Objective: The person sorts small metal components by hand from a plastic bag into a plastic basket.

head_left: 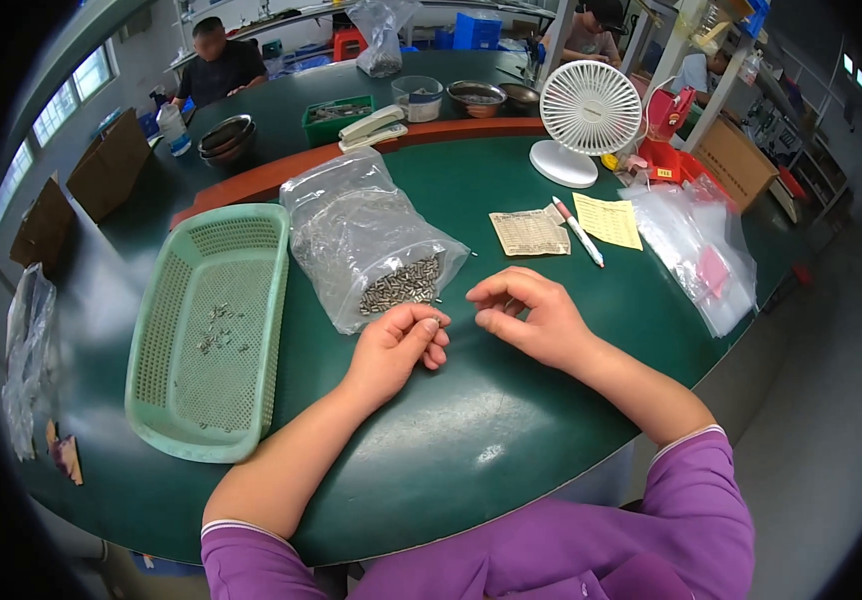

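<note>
My left hand (399, 345) is closed in front of the bag's mouth, thumb pressed against the curled fingers. A tiny glint shows at its fingertips, too small to name. To its right, my right hand (534, 318) hovers with bent fingers, thumb and forefinger apart and nothing visible between them. A clear plastic bag (336, 215) lies on the green table (431, 440), its mouth toward me. Small metal cylinders (399, 285) are heaped inside that mouth, with a few at its edge. Left of the bag, a light green mesh basket (141, 385) holds several small metal pieces (219, 330).
A white fan (589, 108), paper slips (529, 233), a pen (579, 232) and flat plastic bags (696, 255) lie right of the bag. A red-brown raised edge (251, 185) crosses behind. Beyond it are bowls (476, 97), a green tray (336, 120) and other people (221, 65).
</note>
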The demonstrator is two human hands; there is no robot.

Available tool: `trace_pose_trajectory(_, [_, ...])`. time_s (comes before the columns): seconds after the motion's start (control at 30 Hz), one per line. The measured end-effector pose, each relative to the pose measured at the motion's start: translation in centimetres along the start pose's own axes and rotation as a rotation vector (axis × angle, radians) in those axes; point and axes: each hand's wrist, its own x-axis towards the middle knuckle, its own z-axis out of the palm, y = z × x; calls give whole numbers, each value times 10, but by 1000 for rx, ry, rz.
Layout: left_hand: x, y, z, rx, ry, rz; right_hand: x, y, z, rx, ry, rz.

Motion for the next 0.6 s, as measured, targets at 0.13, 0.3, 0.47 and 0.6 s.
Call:
trace_pose_trajectory(0.13, [-8,2,12,-32,-52,-98,-13,5,9,87,-7,-86])
trace_pose_trajectory(0.3, [-12,9,16,-16,-59,-197,-14,13,12,-93,-45,-301])
trace_pose_trajectory(0.47, [-12,13,16,25,-90,-293,-13,17,12,-175,-74,-354])
trace_pose_trajectory(0.6, [-12,12,17,31,-72,-308,-12,14,13,-229,-68,-358])
